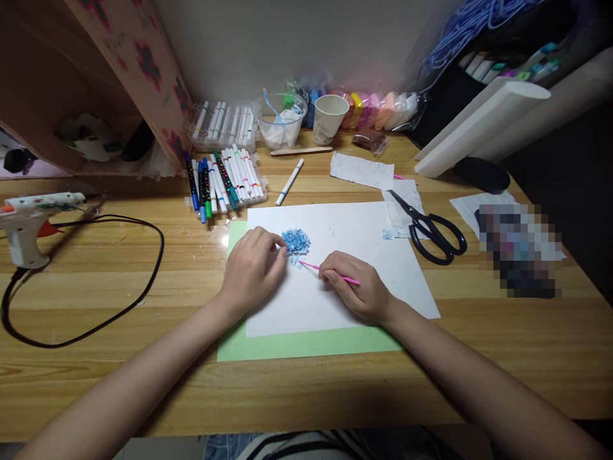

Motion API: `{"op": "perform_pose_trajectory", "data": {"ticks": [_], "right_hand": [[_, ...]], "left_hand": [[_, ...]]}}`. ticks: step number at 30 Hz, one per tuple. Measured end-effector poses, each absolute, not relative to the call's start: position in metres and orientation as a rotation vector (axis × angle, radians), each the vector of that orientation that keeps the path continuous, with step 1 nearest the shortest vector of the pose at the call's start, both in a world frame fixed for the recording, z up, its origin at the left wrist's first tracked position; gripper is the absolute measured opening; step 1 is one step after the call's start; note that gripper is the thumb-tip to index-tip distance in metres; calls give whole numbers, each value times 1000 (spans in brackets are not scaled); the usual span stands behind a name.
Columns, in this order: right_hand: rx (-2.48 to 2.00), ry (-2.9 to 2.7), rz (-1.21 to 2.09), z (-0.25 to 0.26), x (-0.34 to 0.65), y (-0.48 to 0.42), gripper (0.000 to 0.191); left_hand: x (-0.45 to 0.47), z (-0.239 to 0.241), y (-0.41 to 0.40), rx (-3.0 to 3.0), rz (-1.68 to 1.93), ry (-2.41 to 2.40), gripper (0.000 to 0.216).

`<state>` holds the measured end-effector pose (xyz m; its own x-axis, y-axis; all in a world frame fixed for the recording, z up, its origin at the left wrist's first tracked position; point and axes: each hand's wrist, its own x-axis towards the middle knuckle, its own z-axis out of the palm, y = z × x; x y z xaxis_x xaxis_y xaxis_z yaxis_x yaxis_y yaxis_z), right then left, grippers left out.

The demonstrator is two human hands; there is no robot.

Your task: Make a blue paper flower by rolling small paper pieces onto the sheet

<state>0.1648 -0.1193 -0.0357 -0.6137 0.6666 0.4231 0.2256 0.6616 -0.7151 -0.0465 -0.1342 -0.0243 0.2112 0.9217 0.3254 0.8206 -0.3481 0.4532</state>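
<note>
My right hand (357, 284) is closed around a thin pink stick (311, 264), whose tip touches small blue-and-white strips (295, 262) on a white paper sheet (345, 306). Just above those strips lies a clump of blue and white paper shreds (297, 241). My left hand (253, 262) rests on the sheet at the clump's left edge. Its fingers are curled, with thumb and index finger drawn together; anything between them is too small to make out. Beneath the white sheet, a light green sheet (306, 345) shows along the bottom and left.
Black-handled scissors (424, 227) lie right of the sheet over torn paper (405, 204). Behind are markers (230, 176), a single marker (290, 182), a clear bowl (280, 121) and a paper cup (330, 118). A glue gun (29, 227) with a looped black cord is at left.
</note>
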Motion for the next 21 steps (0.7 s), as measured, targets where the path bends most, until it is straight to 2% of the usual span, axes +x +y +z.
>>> {"op": "perform_pose_trajectory", "data": {"ticks": [7,13,21], "right_hand": [[-584,-2302,723,-38,164,-119,14],[-524,-2367,651,-38,164,-119,14],[-522,-2372,648,-38,164,-118,15]], "left_hand": [[-46,-25,-133,2275,799,1689,8],[-44,-25,-139,2244,755,1728,18],[-34,-27,-147,2078,709,1791,12]]}}
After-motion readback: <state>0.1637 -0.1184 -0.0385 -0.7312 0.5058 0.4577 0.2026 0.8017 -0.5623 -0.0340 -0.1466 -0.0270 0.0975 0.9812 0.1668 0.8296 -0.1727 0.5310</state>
